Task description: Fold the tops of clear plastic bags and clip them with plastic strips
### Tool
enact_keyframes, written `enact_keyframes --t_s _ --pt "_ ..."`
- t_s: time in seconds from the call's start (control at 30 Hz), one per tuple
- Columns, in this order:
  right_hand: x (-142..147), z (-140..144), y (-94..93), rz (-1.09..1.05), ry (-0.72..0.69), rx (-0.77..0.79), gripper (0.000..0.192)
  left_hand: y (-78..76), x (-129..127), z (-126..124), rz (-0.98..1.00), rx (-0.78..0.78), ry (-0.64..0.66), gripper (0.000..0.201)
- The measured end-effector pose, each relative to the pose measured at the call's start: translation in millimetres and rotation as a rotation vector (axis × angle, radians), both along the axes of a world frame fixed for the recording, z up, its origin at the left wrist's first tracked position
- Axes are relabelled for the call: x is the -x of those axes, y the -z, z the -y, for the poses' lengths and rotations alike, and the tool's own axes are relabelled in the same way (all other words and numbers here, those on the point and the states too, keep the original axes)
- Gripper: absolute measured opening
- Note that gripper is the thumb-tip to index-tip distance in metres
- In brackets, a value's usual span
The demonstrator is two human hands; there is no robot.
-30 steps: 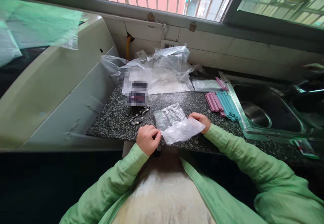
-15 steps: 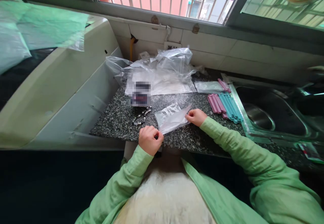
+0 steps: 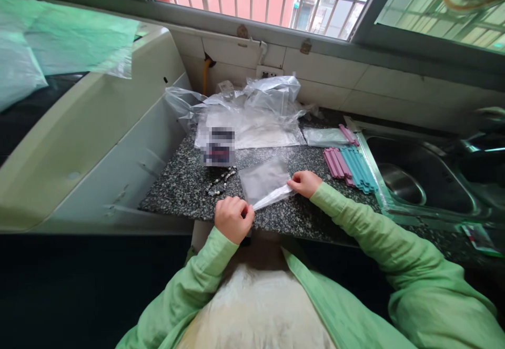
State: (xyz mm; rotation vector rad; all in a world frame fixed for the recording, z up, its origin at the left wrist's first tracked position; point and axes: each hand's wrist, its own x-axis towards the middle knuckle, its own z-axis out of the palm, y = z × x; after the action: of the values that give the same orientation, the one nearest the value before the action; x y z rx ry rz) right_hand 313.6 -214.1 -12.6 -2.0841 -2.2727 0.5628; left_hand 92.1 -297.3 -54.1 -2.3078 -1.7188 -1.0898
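Note:
A small clear plastic bag point(image 3: 265, 180) lies over the speckled counter, its near edge stretched between my hands. My left hand point(image 3: 234, 218) pinches the near left corner, fingers curled in. At the right corner, my right hand point(image 3: 305, 183) grips the edge between thumb and fingertips. Left of the bag is a beaded string point(image 3: 221, 182), dark with pale beads. Behind it stands a small item point(image 3: 219, 147) blurred by pixels.
Large clear plastic bags point(image 3: 252, 117) heap against the tiled wall. Pink sealing clips point(image 3: 337, 163) and blue clips point(image 3: 358, 168) lie in rows beside the sink point(image 3: 426, 170). A flat clear packet point(image 3: 325, 136) is behind them. A pale appliance point(image 3: 118, 123) borders the counter's left.
The bag's raised flap has come down, and the bag now lies flatter and smoother. Both hands have stayed nearly in place at its corners.

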Motion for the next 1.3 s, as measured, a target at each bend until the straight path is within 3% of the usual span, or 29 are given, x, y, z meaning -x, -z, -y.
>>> enact_keyframes --t_s 0.1,0.17,0.3,0.4,0.5,0.67,0.83,0.97,1.3 --pt "-4.3 5.5 -0.9 -0.012 -0.012 -0.108 0.020 -2.1 8.5 0.2 0.097 -0.026 0.091 0.016" --pt "-8.0 11.6 -2.7 -0.038 -0.046 -0.265 0.017 -2.6 15.9 -0.3 0.114 -0.069 0.178 0.008" --pt "-14.0 24.4 -3.8 -0.145 -0.361 -0.579 0.017 -2.2 26.2 -3.0 0.010 -0.114 0.309 0.013" --pt "-17.7 30.0 3.2 -0.135 -0.600 -0.651 0.022 -2.8 26.8 -6.1 -0.099 -0.083 0.359 0.018" --pt "-23.3 32.2 14.2 -0.073 -0.698 -0.675 0.021 -3.6 24.2 -9.6 -0.178 -0.071 0.388 0.014" --pt "-25.4 37.0 19.3 -0.026 -0.708 -0.768 0.021 -3.9 20.9 -11.7 -0.186 -0.114 0.421 0.017" --pt "2.8 52.8 12.1 0.004 -0.734 -0.861 0.030 -10.3 14.1 -6.0 -0.131 -0.129 0.457 0.012" --pt "15.8 60.9 13.8 0.081 -0.748 -0.883 0.018 -14.5 8.0 -0.5 -0.138 -0.129 0.484 0.013" --pt "-38.3 54.3 22.6 0.237 -0.740 -0.931 0.020 -4.8 9.1 3.5 -0.134 -0.194 0.470 0.011"
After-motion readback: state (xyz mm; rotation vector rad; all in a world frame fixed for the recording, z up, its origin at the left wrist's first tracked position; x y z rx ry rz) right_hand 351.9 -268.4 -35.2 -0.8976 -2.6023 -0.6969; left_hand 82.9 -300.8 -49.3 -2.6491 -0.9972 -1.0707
